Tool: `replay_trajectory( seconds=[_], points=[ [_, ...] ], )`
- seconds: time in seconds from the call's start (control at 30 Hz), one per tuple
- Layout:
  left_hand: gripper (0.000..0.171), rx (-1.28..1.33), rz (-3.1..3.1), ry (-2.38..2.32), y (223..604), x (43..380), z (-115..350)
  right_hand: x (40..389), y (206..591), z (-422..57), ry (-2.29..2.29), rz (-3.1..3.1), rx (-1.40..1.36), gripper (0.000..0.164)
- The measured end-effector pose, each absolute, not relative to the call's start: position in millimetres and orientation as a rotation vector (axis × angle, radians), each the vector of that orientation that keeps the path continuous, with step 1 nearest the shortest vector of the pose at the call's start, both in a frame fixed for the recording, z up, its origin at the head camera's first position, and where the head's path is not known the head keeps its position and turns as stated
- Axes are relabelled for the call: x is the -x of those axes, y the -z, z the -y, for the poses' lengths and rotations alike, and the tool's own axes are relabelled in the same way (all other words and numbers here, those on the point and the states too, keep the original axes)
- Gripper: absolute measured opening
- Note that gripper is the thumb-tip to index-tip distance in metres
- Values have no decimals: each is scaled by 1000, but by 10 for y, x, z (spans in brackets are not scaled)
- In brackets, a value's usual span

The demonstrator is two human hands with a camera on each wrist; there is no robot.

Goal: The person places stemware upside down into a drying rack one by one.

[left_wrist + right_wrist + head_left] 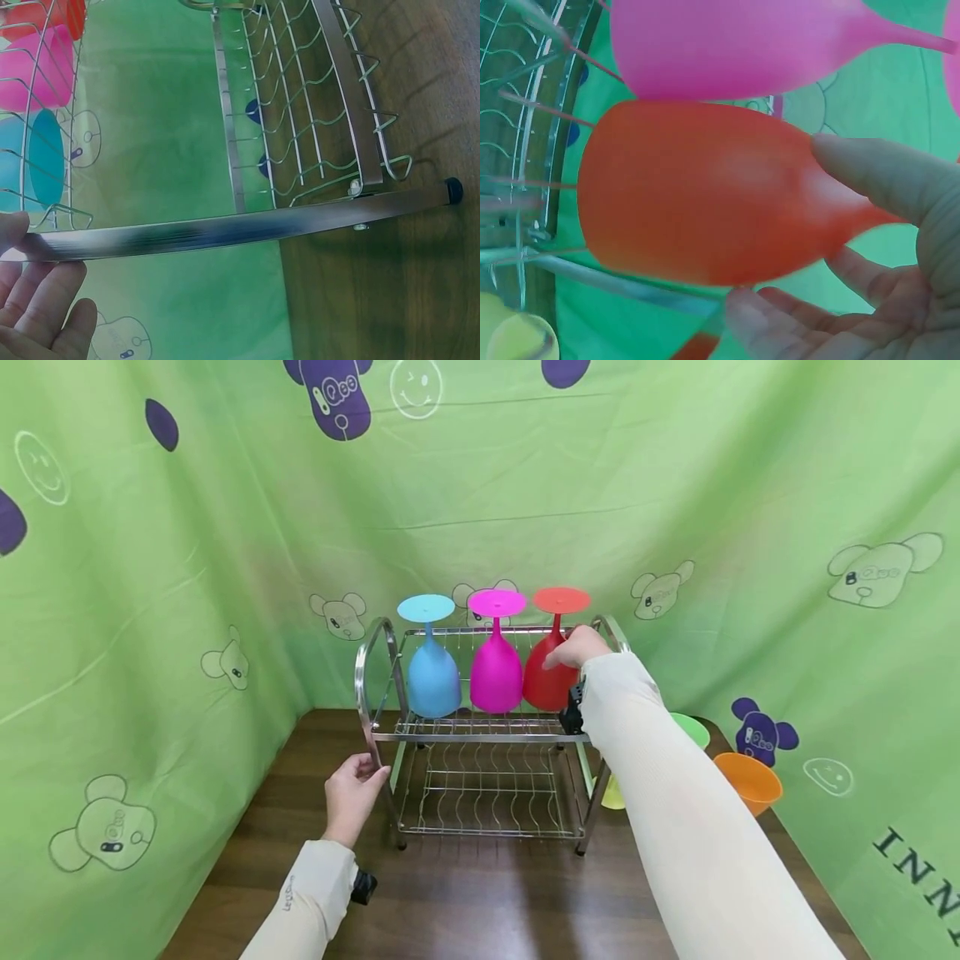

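A two-tier metal dish rack (pixel 480 737) stands on the table. On its upper tier a blue goblet (pixel 433 681), a pink goblet (pixel 496 677) and a red goblet (pixel 546 685) stand upside down in a row, feet upward. My right hand (pixel 579 647) holds the red goblet around the bowl near the stem; in the right wrist view its thumb (pixel 870 169) lies on one side and fingers on the other. My left hand (pixel 354 795) pinches the rack's left front upright; in the left wrist view the thumb and fingers lie on either side of that metal bar (pixel 187 235).
To the right of the rack, partly behind my right arm, are an orange cup (pixel 750 781), a green cup (pixel 692 729) and a yellow one (pixel 613 793). The brown wooden table (pixel 465 902) meets a green printed cloth (pixel 450 485) behind and at both sides.
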State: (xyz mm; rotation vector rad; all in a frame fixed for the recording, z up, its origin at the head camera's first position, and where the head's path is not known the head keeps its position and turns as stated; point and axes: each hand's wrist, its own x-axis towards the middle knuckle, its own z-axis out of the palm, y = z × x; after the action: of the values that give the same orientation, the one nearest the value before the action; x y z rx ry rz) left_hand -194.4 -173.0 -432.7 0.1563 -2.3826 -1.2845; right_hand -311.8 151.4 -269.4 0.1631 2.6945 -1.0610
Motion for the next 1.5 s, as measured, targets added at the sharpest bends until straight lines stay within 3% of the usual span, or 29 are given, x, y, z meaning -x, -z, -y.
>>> replay_trajectory(
  seconds=[0.3,0.53,0.73,1.07,1.3,1.5],
  points=[
    [22,-162,2397,1290,4323,1922,1765,2813,2541,-1452,1150,-2710,-92,37],
    [25,-133,2365,1385,4324,1817,1805,2387,2490,-1503,1207,-2687,197,63],
    [24,-143,2348,1374,4245,1725,1821,1959,2581,-1640,1264,-2582,462,51],
    [15,-78,2144,1391,4398,1673,1609,1789,3211,-2335,1240,-2518,606,47],
    [16,11,2202,1390,4516,1643,1422,1666,3745,-2921,1351,-2427,429,54],
    [18,66,2181,1451,4564,1674,1241,1548,4134,-3330,1388,-2696,340,44]
  ],
)
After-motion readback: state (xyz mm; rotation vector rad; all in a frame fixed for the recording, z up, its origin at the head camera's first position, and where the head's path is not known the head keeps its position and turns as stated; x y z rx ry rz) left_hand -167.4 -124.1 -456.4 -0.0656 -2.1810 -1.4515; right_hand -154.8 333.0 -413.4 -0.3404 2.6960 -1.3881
